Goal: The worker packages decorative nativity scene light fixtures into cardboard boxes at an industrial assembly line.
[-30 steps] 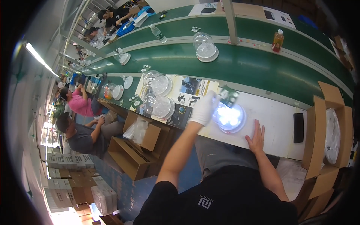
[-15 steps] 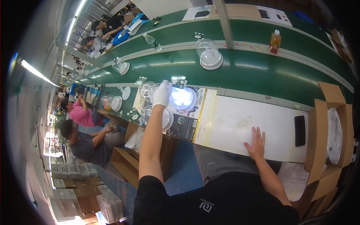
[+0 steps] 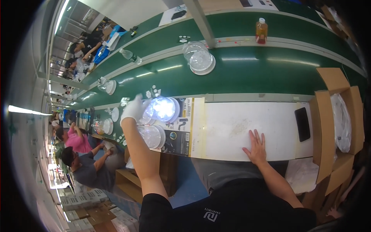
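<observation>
My left hand [image 3: 133, 109], in a white glove, is beside the left edge of a brightly lit round white lamp with a clear dome [image 3: 164, 109]. Its fingers are smeared, so what they hold, if anything, does not show. Just beyond the lamp is a small card with pale round spots [image 3: 154, 92]. An unlit domed lamp [image 3: 153, 137] lies nearer to me, on the same printed sheet [image 3: 177, 143]. My bare right hand [image 3: 256, 148] rests flat, fingers spread, on a white board [image 3: 224, 127].
A black phone [image 3: 302, 124] lies at the board's right end, next to an open carton [image 3: 322, 135] with plastic bags. Across the green bench stand another domed lamp [image 3: 201, 62], an amber drink bottle [image 3: 261, 31] and a clear bottle [image 3: 130, 56]. Co-workers [image 3: 91, 162] sit at the left.
The view has turned, shifting most things leftward in the picture. My left hand has drawn a little left, away from the lit lamp. My right hand stays flat on the board.
</observation>
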`<state>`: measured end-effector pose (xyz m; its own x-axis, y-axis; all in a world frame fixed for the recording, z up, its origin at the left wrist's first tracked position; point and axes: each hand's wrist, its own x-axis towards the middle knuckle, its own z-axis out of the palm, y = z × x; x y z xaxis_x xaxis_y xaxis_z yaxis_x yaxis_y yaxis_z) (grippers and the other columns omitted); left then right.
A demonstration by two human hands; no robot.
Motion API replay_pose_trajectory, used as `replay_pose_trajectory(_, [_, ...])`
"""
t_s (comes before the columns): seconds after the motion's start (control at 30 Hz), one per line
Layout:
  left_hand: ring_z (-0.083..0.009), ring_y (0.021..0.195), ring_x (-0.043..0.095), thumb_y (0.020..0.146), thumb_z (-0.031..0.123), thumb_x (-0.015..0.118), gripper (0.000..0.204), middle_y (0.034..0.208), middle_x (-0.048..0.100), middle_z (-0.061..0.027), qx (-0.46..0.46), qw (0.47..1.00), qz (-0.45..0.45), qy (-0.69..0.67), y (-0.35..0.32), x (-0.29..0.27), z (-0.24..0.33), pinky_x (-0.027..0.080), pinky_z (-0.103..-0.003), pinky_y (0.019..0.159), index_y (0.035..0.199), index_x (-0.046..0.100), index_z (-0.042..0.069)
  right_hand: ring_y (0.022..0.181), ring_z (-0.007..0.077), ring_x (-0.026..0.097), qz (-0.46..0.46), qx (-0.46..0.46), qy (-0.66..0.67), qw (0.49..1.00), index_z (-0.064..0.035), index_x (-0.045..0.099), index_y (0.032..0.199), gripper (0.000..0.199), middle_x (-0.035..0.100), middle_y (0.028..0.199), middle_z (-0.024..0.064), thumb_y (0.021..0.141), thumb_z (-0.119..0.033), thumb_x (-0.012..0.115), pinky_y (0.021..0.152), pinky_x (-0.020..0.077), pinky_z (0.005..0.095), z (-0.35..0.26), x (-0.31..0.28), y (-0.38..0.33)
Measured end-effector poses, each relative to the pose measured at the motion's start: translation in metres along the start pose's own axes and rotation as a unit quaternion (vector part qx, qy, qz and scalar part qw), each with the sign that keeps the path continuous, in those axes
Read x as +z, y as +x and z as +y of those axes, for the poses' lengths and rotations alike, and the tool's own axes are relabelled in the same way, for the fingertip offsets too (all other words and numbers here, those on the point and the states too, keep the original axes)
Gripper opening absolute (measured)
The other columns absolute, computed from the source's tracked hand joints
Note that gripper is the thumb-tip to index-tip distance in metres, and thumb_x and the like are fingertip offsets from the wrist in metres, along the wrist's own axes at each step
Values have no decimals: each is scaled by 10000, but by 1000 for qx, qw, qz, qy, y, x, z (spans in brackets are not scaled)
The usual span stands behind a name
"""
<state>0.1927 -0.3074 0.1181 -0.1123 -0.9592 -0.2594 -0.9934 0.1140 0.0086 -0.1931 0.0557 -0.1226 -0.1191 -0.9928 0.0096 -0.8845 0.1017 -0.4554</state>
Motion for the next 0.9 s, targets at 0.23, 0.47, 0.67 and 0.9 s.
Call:
replay_pose_trajectory(0.23, [-379,1093,648,988,412,540,496,1265,637,-163,241,943,178,-143,61,-8,190,513,-449,926,1409,519,151,1488,325,282,7,-19,-4,1000,0,302,1525,860,403,1543,152,898,-457,673,1214,156,579,2,4,3])
replay_pose_trajectory(0.47, [-379,1094,660,948,523,547,559,1292,613,-196,167,962,214,-32,181,33,255,538,-496,863,1373,523,160,1498,309,272,3,-26,-13,1000,0,306,1518,855,398,1552,133,912,-496,649,1213,155,585,1,5,4])
replay_pose_trajectory(0.67, [-408,967,699,984,407,502,364,1055,711,-193,127,976,172,-50,186,38,300,549,-527,826,1174,567,103,1488,312,298,19,-35,-10,999,3,320,1506,853,413,1546,127,910,-516,642,1201,182,596,5,5,1])
replay_pose_trajectory(0.9, [-417,847,702,984,370,485,322,891,712,-231,164,958,227,-53,103,11,295,561,-523,747,1074,617,91,1487,293,301,31,-44,-7,999,6,335,1496,856,426,1535,127,903,-528,645,1207,181,577,1,6,-3])
